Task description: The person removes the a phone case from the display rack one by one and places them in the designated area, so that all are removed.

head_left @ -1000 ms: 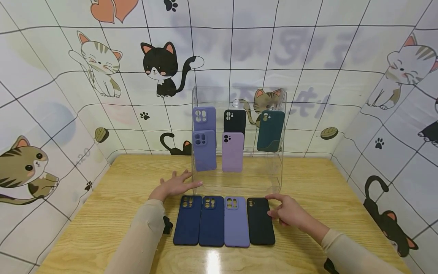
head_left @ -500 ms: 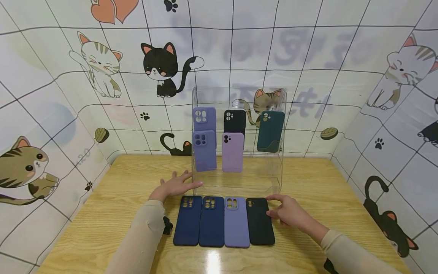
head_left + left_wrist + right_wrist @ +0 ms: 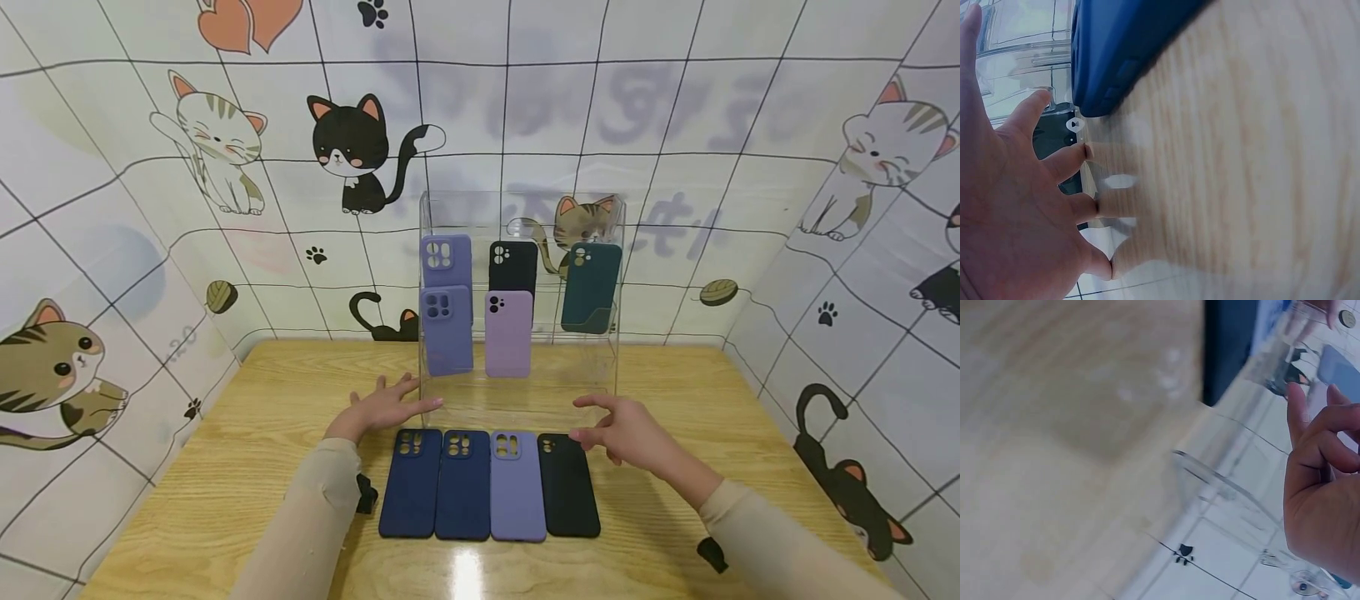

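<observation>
The black phone case lies flat on the wooden table, last on the right in a row of four cases placed side by side, just in front of the clear acrylic display stand. The right hand hovers over the top end of this case, lifted off it, with fingers loosely curled and spread, gripping nothing; in the right wrist view the same hand shows its fingers bent and apart, close to the stand's transparent wall.

To the left of the black case sits the lavender case, touching it along the edge, then two navy cases side by side. The left hand rests flat on the table beside the stand's lower left corner, fingers straight and spread, holding nothing; the left wrist view shows this hand with its fingertips on the wood, near the corner of a navy case.

Inside the stand, five cases stand upright on its steps: a purple one behind another purple one, a black one behind a lilac one, and a dark teal one on the right. Cat-patterned tile walls surround the table on three sides
</observation>
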`<state>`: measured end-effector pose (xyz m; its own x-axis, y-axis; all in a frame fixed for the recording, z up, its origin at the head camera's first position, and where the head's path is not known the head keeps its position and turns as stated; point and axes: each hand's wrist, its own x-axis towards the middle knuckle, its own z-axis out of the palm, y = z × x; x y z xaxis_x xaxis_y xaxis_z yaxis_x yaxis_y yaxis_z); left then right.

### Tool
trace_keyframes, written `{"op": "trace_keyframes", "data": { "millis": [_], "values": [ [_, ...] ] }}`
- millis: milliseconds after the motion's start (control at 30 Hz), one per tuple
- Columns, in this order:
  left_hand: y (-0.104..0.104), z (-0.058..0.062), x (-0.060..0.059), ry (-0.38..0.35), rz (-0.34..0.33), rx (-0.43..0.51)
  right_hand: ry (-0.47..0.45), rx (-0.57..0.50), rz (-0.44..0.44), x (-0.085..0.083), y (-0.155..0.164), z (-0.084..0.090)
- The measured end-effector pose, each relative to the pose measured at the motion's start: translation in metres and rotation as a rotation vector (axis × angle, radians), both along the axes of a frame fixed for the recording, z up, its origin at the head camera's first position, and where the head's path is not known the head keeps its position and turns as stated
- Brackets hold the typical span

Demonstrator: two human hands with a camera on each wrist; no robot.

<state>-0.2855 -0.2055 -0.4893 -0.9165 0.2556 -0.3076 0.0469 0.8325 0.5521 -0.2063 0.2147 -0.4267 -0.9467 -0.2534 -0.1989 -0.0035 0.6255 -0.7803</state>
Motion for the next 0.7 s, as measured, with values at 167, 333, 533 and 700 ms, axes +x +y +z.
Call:
{"op": "trace_keyframes", "data": {
  "millis": [167,333,533,700],
  "values": [
    [0.001,0.000,0.000,0.003,-0.002,0.001,0.031,-0.006,0.026,-0.008,-0.003,0.016],
    [0.001,0.000,0.001,0.004,0.000,0.003,0.078,0.025,0.039,-0.016,-0.006,0.028],
    [0.001,0.000,0.001,0.001,0.002,0.002,0.141,0.038,0.028,-0.027,-0.012,0.045],
    [0.000,0.001,0.002,-0.002,0.002,0.004,0.149,0.000,0.021,-0.038,-0.019,0.059]
  ]
}}
